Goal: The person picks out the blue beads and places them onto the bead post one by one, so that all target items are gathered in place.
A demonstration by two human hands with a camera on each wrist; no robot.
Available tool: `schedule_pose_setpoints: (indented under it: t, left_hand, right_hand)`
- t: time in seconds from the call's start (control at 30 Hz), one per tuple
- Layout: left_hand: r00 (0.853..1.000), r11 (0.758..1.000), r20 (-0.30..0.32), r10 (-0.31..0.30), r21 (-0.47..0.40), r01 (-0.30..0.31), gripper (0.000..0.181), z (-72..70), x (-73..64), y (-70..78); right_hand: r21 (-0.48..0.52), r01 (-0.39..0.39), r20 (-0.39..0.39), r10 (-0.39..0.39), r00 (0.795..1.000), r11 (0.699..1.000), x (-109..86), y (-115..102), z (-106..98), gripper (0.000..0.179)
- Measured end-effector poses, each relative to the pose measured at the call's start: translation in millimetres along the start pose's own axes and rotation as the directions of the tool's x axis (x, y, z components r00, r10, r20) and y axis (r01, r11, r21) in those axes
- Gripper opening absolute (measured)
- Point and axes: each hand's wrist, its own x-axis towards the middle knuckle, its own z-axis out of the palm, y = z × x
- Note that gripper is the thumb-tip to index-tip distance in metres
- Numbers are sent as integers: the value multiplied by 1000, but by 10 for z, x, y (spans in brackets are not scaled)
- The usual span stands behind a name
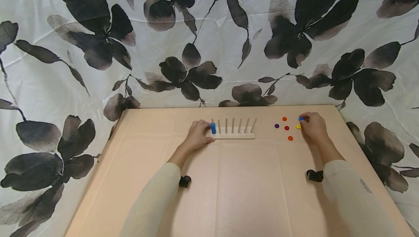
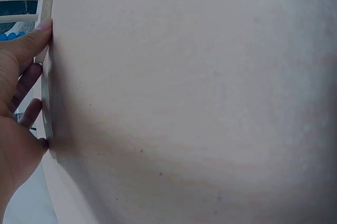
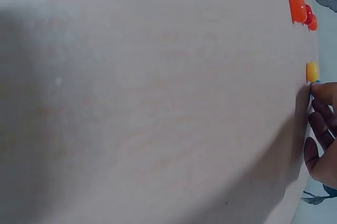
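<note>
A pale wooden peg rack (image 1: 233, 135) with a row of upright pegs stands near the table's far edge. Blue beads (image 1: 213, 128) are stacked on its leftmost peg. My left hand (image 1: 197, 135) grips the rack's left end, thumb at the front edge; in the left wrist view the thumb (image 2: 39, 37) lies along the base. Over to the right, my right hand (image 1: 315, 127) pinches a blue bead (image 1: 301, 119) between thumb and fingertips, right beside a yellow bead (image 1: 298, 127). Only a sliver of that blue bead shows in the right wrist view.
Between rack and right hand lie loose beads: a purple one (image 1: 276, 125), a red one (image 1: 286, 128), an orange one (image 1: 290, 138) and another orange one (image 1: 284, 119). The light wooden table (image 1: 248, 186) ends just behind the rack, against a floral cloth (image 1: 203, 37).
</note>
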Motion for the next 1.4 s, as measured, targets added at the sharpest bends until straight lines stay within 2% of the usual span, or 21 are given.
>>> schedule_pose_setpoints:
  t: [0.3, 0.47, 0.73, 0.93, 1.2, 1.4]
  left_hand:
    - [1000, 1000, -5, 10, 5, -10, 58, -4, 9, 14]
    - [1000, 1000, -1, 7, 8, -7, 59, 2, 0, 2]
    - [1000, 1000, -5, 12, 15, -12, 58, 14, 4, -25]
    - [1000, 1000, 5, 7, 9, -7, 59, 5, 14, -17]
    - [1000, 1000, 5, -3, 9, 3, 60, 15, 23, -25]
    - [1000, 1000, -4, 9, 19, -9, 58, 20, 28, -30]
  right_hand:
    - [1, 16, -22, -16, 1000, 1000, -50, 24, -51, 29]
    - [5, 16, -9, -16, 1000, 1000, -96, 30, -75, 29]
    - [36, 57, -28, -56, 998, 998, -181, 0, -141, 32]
    - [52, 87, -43, -85, 995, 995, -258, -97, -212, 33]
    - [16, 208, -99, -206, 974, 978, -330, -276, -313, 27]
    - [21, 235, -89, -233, 968, 972, -365, -479, -322, 28]
